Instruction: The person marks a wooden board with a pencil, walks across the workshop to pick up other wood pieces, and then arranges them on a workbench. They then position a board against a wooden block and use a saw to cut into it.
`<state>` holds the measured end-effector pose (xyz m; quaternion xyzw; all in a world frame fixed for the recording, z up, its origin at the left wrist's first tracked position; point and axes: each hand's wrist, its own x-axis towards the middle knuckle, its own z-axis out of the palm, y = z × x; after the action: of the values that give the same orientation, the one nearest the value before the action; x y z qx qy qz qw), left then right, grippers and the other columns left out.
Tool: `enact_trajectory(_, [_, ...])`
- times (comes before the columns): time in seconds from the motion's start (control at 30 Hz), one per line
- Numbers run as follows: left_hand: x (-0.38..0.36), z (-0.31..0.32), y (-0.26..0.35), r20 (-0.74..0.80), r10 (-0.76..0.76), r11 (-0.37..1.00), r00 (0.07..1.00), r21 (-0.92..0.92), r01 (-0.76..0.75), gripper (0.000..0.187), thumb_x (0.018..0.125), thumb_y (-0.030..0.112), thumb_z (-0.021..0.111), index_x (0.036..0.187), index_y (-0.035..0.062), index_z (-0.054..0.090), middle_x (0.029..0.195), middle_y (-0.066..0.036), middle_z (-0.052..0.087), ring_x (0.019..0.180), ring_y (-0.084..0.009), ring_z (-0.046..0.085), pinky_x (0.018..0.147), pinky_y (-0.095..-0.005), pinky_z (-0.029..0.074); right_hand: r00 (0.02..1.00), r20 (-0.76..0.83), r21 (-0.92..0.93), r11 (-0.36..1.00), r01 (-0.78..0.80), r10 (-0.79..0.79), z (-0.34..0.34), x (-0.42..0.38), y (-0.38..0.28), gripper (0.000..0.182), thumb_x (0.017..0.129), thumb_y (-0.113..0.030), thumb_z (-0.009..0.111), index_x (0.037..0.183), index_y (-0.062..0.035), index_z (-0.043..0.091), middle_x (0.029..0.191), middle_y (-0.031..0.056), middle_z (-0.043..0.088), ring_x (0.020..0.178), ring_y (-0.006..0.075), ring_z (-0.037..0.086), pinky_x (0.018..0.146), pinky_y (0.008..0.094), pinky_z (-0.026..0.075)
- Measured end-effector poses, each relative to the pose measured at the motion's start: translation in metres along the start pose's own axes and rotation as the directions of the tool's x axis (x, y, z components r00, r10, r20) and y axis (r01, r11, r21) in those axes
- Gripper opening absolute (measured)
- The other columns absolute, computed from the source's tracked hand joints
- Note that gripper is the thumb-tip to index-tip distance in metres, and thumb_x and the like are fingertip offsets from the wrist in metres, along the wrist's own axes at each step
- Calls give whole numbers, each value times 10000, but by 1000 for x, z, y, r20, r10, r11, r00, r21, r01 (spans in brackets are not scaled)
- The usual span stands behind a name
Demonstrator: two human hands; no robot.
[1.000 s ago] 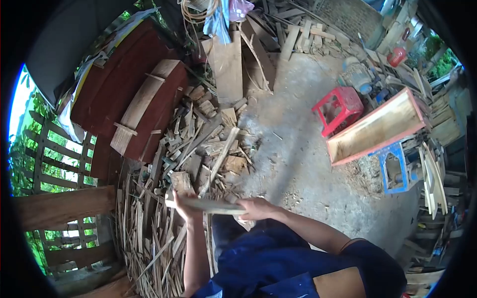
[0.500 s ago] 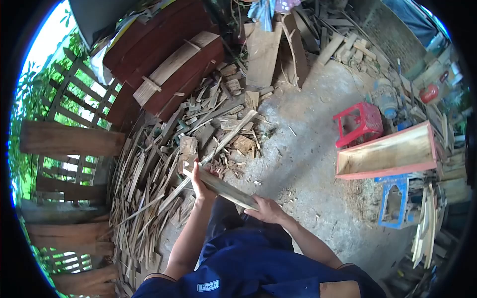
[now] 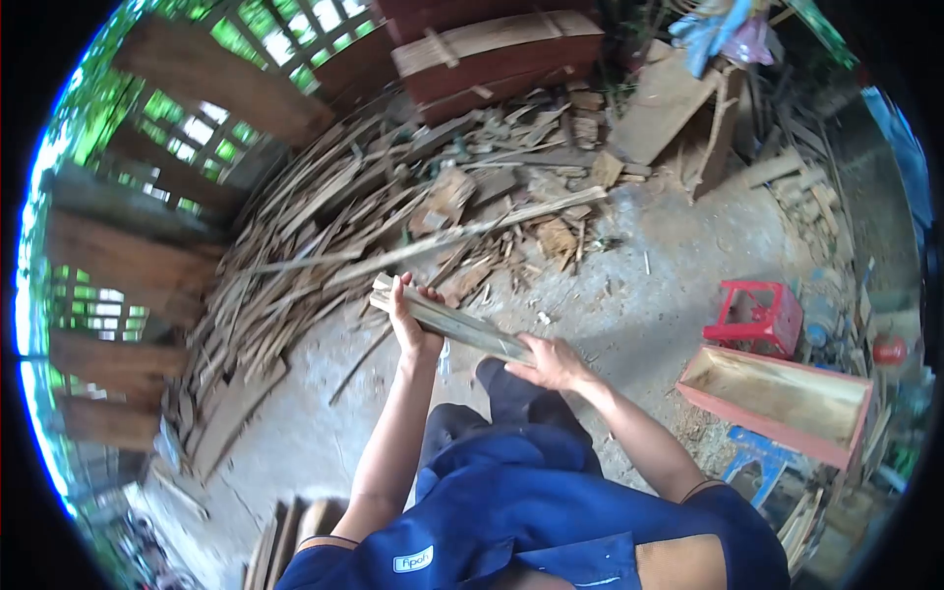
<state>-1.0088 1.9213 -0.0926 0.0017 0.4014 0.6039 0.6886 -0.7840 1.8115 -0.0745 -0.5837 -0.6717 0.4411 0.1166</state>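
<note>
Held slantwise in front of my body are narrow pieces of wood (image 3: 462,328), pale and rough, lying lengthwise against each other. My left hand (image 3: 419,320) is closed round their far left end, thumb on top and fingers curling up behind. At the near right end, my right hand (image 3: 551,362) grips them with the thumb over the upper face. Below them are my dark trouser legs and the concrete floor. Just beyond my left hand, a long pale strip of wood (image 3: 472,231) lies across a heap of scrap wood (image 3: 324,221).
A red plastic stool (image 3: 757,317) stands to the right, by a long open wooden box (image 3: 777,398) with a blue stool (image 3: 757,460) beside it. Dark red boards (image 3: 501,64) rise behind the heap. More timber (image 3: 285,541) lies at lower left.
My view has turned to the left, so the heap, boxes and stools shift across the picture and timber at lower left appears. Both hands keep hold of the wood.
</note>
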Motion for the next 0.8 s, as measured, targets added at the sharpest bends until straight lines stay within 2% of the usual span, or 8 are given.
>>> enact_trajectory(0.13, [-59,-86,55,-83,149,976,985,-146,-160,315,834,372,712,913,137,518,742,-15,504,706,-158,540,721,-322,474,977,81,-136,969,208,-199,60,1,-41,507,822,-405,691,1147,-36,570,835,225,691,804,403,682,722,473,555])
enact_trajectory(0.17, [-78,-110,67,-123,205,963,971,-150,-222,279,847,354,687,858,146,501,723,-5,501,685,-149,531,709,-314,463,969,132,-143,964,226,-208,84,-5,-50,507,822,-405,691,1147,-36,570,835,225,691,804,403,682,722,473,555])
enact_trajectory(0.23, [-122,-152,91,-210,271,933,940,-181,-309,269,848,344,678,854,145,499,724,-5,489,659,-145,505,693,-321,454,923,126,-91,923,375,-363,124,-13,-78,428,815,-381,708,1009,-24,571,783,232,678,772,416,675,683,479,549])
enact_trajectory(0.33, [-198,-214,124,-332,403,865,853,-165,-474,289,836,331,692,866,133,484,727,-15,477,648,-151,489,675,-340,450,843,259,-65,862,503,-472,172,-35,-124,409,810,-367,721,983,-32,562,767,230,672,773,419,670,677,485,542])
enact_trajectory(0.4, [-243,-250,130,-405,459,810,790,-173,-560,294,832,329,696,862,131,480,729,-21,479,647,-153,493,672,-345,454,790,421,-58,856,513,-445,197,-49,-144,413,814,-373,714,984,-37,546,808,232,676,775,421,668,675,482,538])
enact_trajectory(0.53, [-300,-303,130,-537,442,751,719,-218,-624,250,847,328,672,829,152,495,701,-4,498,648,-152,526,684,-342,464,682,523,-25,790,612,-512,236,-68,-167,391,795,-334,712,1009,-54,544,860,219,683,826,419,664,713,490,531])
enact_trajectory(0.6, [-317,-316,130,-585,455,702,672,-229,-674,246,847,323,668,831,156,489,701,-3,500,651,-148,527,683,-340,466,633,574,-11,768,641,-520,244,-73,-182,381,787,-319,712,1020,-66,549,879,211,687,832,421,663,723,496,530])
enact_trajectory(0.8, [-305,-328,136,-628,383,661,678,-327,-676,246,846,320,662,850,150,485,699,-11,520,657,-159,541,693,-344,480,638,658,-144,764,629,-401,244,-54,-206,410,764,-312,725,1061,-82,560,856,213,685,822,435,659,723,500,529])
